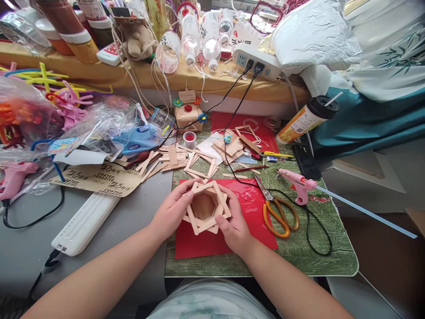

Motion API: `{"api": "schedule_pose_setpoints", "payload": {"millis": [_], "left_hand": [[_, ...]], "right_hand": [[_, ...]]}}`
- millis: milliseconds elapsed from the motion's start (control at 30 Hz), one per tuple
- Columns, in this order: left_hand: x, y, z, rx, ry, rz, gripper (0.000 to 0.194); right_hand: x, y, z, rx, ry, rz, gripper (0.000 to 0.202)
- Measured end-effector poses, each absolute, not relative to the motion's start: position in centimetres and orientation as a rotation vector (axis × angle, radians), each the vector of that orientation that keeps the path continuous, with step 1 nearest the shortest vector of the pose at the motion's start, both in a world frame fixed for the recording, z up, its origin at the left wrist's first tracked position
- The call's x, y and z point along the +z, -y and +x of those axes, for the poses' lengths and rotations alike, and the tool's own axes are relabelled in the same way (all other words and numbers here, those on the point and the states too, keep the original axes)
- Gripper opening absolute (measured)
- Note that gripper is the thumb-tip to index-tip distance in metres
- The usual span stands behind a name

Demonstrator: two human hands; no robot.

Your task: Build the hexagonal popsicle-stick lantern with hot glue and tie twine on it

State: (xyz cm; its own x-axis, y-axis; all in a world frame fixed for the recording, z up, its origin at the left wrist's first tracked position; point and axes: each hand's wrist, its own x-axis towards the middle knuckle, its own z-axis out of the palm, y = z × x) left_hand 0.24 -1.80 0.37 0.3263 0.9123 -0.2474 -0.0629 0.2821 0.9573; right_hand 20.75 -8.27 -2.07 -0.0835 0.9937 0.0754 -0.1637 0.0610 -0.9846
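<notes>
Between both hands is a popsicle-stick box [195, 225], built of stacked, rotated squares around a deep hollow with a wooden floor. My left hand [174, 204] grips its left side, thumb near the top rim. On the right side my right hand [235, 221] is closed around it, thumb on the front rim. Beneath it lies a red sheet [189, 246] on the green wood-pattern table [315, 248]. Just behind the box rests a square stick frame [201, 165]. Orange-handled scissors [277, 215] lie right of my right hand, with a pink glue gun [300, 186] beyond them.
Loose popsicle sticks [171, 157] and a stack of stick pieces [229, 146] lie behind. A flower-trimmed stick box [188, 116] stands farther back. Black cords run from a power strip [257, 62]. A drink cup [307, 117] leans at right; sandpaper [99, 179] lies left.
</notes>
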Motion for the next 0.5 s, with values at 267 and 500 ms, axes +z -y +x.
{"api": "schedule_pose_setpoints", "payload": {"millis": [267, 500], "left_hand": [[0.5, 1.84, 0.5, 0.861, -1.006, 1.093, 0.054], [0.04, 1.65, 0.29, 0.809, -1.037, 1.129, 0.043]], "right_hand": [[-2.13, 8.38, 20.98, 1.251, 1.25, -1.051, 0.065], [-2.52, 8.2, 21.13, 1.277, 1.267, -1.016, 0.066]]}}
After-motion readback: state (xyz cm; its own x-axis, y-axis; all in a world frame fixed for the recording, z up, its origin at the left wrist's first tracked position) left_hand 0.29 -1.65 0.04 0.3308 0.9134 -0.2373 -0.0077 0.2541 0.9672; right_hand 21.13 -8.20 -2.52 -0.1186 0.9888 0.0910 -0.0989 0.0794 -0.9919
